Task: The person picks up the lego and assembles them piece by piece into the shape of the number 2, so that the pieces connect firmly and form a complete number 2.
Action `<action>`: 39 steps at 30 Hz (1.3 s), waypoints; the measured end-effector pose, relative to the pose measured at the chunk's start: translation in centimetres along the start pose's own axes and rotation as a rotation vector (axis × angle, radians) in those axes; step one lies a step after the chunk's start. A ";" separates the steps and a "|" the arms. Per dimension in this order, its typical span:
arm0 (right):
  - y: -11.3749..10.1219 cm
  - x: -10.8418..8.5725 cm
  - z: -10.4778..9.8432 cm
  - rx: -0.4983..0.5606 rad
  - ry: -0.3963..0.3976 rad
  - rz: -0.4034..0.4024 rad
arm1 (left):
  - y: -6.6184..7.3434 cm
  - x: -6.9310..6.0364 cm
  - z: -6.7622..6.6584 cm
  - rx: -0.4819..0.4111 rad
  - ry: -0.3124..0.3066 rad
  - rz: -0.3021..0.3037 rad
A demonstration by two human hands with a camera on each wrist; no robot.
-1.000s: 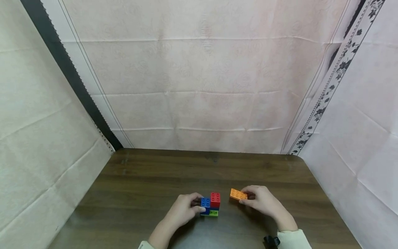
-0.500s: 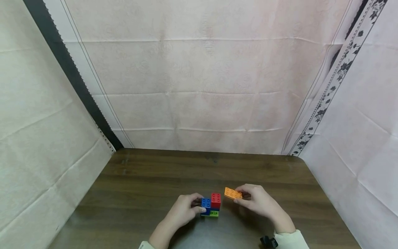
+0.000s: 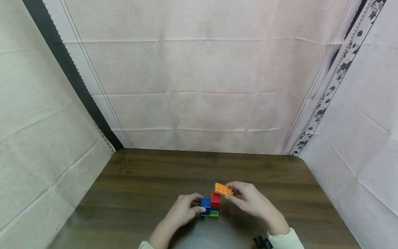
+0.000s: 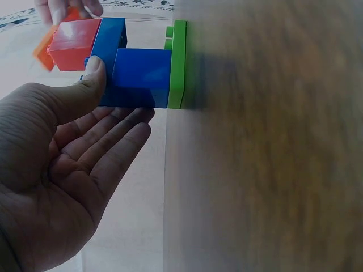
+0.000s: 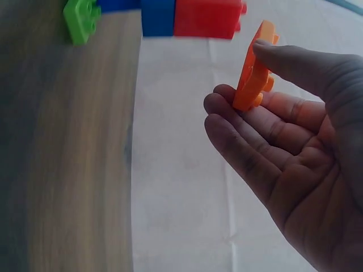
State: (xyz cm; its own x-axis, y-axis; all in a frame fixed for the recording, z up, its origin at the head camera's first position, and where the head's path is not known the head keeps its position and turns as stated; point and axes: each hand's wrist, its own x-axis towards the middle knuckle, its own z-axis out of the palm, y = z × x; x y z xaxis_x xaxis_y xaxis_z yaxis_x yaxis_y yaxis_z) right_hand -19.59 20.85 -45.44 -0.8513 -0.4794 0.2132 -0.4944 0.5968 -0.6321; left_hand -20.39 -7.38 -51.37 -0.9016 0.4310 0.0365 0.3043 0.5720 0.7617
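Note:
A stack of toy building bricks stands on the table. It has a thin green brick (image 3: pixel 214 213) at the bottom, blue bricks (image 4: pixel 142 73) above it and a red brick (image 3: pixel 215 200) on top. My left hand (image 3: pixel 181 209) grips the stack from the left, its thumb against the upper blue brick (image 4: pixel 118 39). Between thumb and fingers, my right hand (image 3: pixel 253 202) pinches a thin orange brick (image 3: pixel 222 189), held tilted just over the red one. In the right wrist view a small gap shows between the orange brick (image 5: pixel 252 73) and the red brick's studs.
The brown wooden table (image 3: pixel 140 180) spreads around the stack. Pale cloth walls (image 3: pixel 199 86) enclose its back and both sides. A small black object (image 3: pixel 262 242) sits by the right sleeve.
My right hand has carried the orange brick leftward and upward, from beside the stack to just over the red brick. The left hand and the stack stay in place.

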 end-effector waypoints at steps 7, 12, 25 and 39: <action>-1.2 0.4 0.9 0.042 -0.025 -0.075 | 0.1 0.0 -0.1 -0.009 -0.009 -0.001; -1.5 0.6 1.4 0.043 -0.043 -0.083 | 0.1 0.0 -0.1 -0.014 -0.011 -0.002; -1.9 1.1 2.3 0.030 -0.068 -0.059 | 0.2 0.1 -0.1 -0.016 -0.023 -0.009; -2.2 1.2 2.3 0.046 -0.076 -0.016 | 0.2 0.0 -0.1 -0.018 -0.020 -0.007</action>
State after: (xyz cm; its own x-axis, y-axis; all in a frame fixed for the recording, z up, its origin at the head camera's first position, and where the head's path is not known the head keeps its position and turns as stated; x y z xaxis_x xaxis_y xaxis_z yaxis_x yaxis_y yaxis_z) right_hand -19.11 17.44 -45.52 -0.8267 -0.5372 0.1674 -0.4977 0.5593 -0.6629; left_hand -20.40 -7.31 -51.15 -0.8971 0.4414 0.0185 0.2925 0.5620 0.7737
